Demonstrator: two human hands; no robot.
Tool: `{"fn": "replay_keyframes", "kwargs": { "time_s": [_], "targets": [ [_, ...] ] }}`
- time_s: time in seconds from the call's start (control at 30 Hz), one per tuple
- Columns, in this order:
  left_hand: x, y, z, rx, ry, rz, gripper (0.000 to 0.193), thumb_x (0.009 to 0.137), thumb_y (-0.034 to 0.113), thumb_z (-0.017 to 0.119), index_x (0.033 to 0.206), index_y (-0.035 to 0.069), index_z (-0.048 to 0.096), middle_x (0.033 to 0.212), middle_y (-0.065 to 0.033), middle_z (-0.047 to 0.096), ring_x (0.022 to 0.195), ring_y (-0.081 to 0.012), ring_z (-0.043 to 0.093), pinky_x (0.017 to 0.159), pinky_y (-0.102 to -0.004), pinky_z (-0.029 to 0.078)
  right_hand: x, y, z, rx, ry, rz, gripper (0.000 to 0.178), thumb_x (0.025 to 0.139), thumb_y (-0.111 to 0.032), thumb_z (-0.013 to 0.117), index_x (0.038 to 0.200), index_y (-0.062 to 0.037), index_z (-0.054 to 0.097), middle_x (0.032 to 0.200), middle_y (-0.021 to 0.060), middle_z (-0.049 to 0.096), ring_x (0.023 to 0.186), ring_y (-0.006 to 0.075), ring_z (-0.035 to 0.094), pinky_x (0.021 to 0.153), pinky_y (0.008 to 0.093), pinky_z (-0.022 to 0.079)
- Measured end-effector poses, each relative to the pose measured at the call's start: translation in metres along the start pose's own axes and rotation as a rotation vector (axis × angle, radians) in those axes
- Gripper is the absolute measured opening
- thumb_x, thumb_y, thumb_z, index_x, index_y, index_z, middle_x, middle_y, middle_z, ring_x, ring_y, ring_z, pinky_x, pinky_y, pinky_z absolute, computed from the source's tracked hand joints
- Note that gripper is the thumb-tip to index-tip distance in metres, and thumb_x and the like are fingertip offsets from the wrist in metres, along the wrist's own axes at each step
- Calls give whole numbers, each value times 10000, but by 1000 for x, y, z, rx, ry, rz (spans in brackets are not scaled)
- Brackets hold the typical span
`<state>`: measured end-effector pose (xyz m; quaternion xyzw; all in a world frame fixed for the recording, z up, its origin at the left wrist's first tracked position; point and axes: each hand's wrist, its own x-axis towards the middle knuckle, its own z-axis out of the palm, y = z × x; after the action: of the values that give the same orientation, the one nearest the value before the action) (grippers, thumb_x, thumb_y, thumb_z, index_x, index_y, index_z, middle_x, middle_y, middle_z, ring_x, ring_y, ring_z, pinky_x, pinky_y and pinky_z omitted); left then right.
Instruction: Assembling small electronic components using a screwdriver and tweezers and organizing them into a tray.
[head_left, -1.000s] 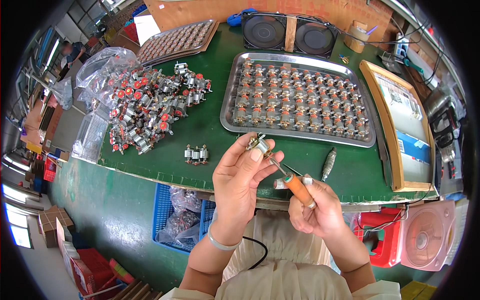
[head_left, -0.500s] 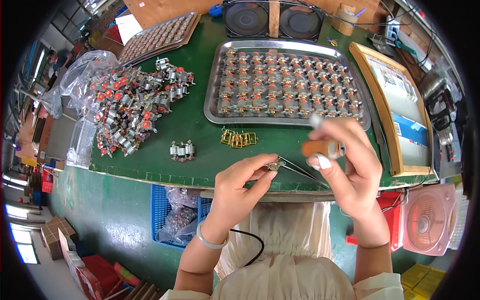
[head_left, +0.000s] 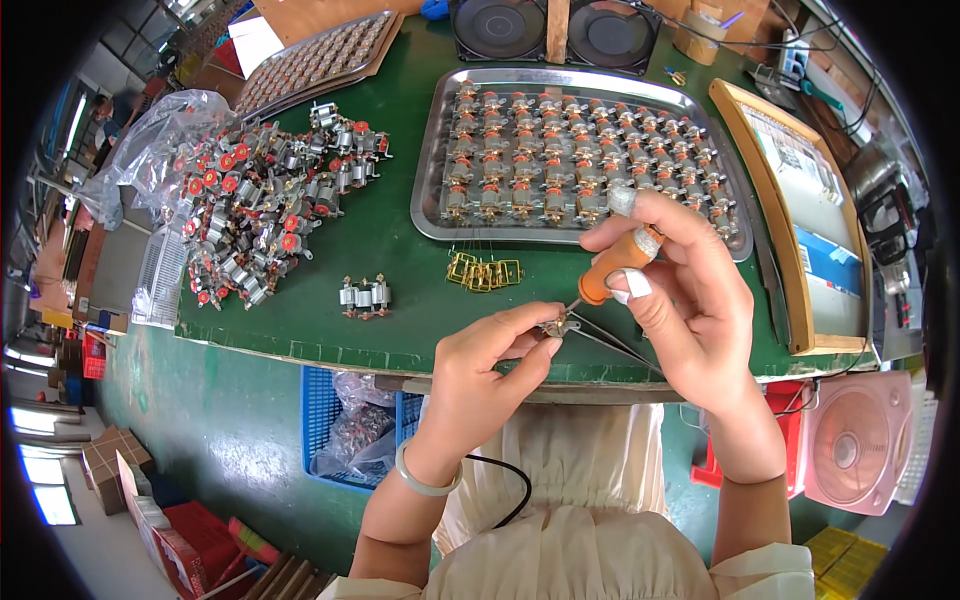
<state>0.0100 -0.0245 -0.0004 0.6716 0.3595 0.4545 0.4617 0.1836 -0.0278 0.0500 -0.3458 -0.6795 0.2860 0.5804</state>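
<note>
My left hand [head_left: 495,360] pinches a small metal component [head_left: 556,327] between thumb and forefinger near the table's front edge. Most of the part is hidden by the fingertips. In my right hand [head_left: 690,310] is a screwdriver [head_left: 607,268] with an orange handle, its shaft slanting down to the component. White wrapping covers a fingertip and the thumb tip of that hand. A pair of metal tweezers [head_left: 615,346] extends from beside the component toward the right hand. Behind the left hand lie several yellow wire-like frames [head_left: 484,272]. A small group of silver components [head_left: 366,297] stands to the left.
A steel tray [head_left: 428,218] with rows of components fills the back middle. On the left is a heap of components [head_left: 255,215] beside a plastic bag [head_left: 165,140]. Two black fans [head_left: 500,30] stand at the back. A wooden-framed panel [head_left: 800,230] leans at the right.
My right hand has brought the screwdriver down and left, so its shaft now reaches the component. The left hand has barely moved and keeps its pinch.
</note>
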Motion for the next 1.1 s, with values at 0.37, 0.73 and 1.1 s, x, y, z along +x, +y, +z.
{"fn": "replay_keyframes", "kwargs": {
  "time_s": [0.37, 0.73, 1.1],
  "targets": [
    [2, 0, -3, -29, -46, -39, 260, 753, -36, 598, 1012, -14, 599, 834, -92, 626, 743, -112, 612, 703, -250, 523, 16, 10, -19, 213, -281, 117, 378, 870, -24, 441, 1240, 8, 375, 1116, 210, 531, 939, 232, 568, 851, 359, 438],
    [3, -1, -6, -91, -87, -81, 255, 774, -30, 593, 1029, -24, 590, 827, -87, 626, 742, -95, 600, 707, -239, 508, 27, 0, -18, 123, -189, 226, 197, 774, -31, 642, 917, 3, 511, 846, 43, 535, 782, 96, 562, 682, 246, 475],
    [2, -1, -9, -23, -132, -72, 241, 790, -48, 588, 1030, -65, 576, 935, -113, 637, 847, -153, 621, 765, -245, 499, 24, -1, -1, -93, -31, 358, 419, 734, -183, 727, 589, -51, 356, 587, 10, 469, 545, 29, 466, 455, 195, 353]
  ]
}}
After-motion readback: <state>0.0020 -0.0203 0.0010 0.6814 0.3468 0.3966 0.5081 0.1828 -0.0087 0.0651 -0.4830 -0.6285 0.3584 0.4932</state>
